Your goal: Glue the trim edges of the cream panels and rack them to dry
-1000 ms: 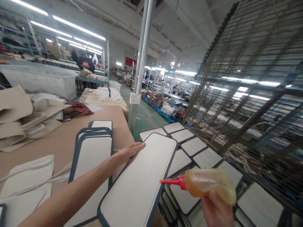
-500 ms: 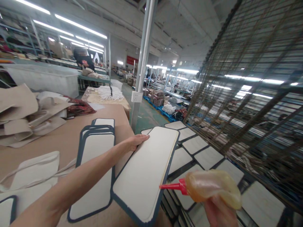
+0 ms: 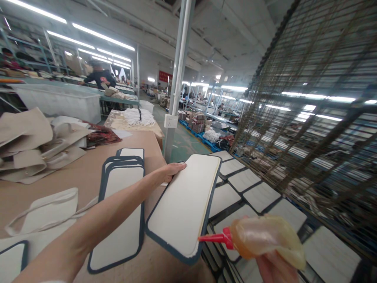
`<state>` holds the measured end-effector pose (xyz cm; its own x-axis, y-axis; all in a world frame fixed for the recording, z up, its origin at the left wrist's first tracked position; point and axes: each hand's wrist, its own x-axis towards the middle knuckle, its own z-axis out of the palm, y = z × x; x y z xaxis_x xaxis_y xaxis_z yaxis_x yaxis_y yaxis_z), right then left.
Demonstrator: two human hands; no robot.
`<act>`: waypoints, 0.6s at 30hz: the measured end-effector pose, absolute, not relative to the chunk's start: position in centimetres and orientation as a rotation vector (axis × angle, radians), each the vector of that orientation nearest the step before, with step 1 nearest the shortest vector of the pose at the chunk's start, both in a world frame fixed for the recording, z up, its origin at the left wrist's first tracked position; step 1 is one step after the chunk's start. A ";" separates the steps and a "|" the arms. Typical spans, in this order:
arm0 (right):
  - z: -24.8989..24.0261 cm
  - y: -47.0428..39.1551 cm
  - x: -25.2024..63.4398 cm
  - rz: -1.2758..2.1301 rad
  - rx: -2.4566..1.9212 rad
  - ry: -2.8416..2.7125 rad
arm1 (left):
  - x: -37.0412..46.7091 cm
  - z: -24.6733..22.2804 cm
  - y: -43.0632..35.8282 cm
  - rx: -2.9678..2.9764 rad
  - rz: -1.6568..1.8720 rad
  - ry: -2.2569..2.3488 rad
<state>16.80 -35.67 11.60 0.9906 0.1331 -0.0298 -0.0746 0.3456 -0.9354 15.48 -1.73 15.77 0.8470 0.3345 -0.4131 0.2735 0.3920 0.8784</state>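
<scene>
A white rounded panel with a dark blue border [image 3: 185, 200] is tilted up over the table's right edge. My left hand [image 3: 173, 169] pinches its upper left edge, thumb on the white face. A yellowish line runs along the panel's right margin. In my right hand [image 3: 275, 265] lies a soft squeeze bottle [image 3: 265, 237] of amber liquid, with a red nozzle [image 3: 216, 237]. The nozzle tip meets the panel's lower right margin; whether it touches is hard to tell. More bordered panels [image 3: 123, 196] lie stacked left of the held one, partly behind my left forearm.
Right of the table, a wire rack [image 3: 232, 198] carries rows of similar panels, with raised mesh shelves [image 3: 300, 98] above. Beige fabric pieces [image 3: 26, 133] and a strap piece [image 3: 50, 208] lie on the brown table [image 3: 141, 137]. A post [image 3: 176, 78] stands ahead. One person [image 3: 101, 78] works far left.
The panel's lower end has risen slightly and the nozzle sits nearer its bottom corner. The bottle has shifted slightly right and down. The distant person has leaned left.
</scene>
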 end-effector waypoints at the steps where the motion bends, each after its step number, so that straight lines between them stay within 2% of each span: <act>1: 11.5 -35.8 16.9 0.142 -1.211 -0.057 | 15.6 15.7 -1.6 1.186 0.045 0.598; 10: 12.0 -35.8 16.1 0.129 -1.215 -0.097 | 16.4 14.5 -0.8 1.156 0.059 0.606; 18: 8.5 -37.1 18.1 0.090 -1.109 -0.049 | 16.3 14.1 -0.2 1.127 0.038 0.644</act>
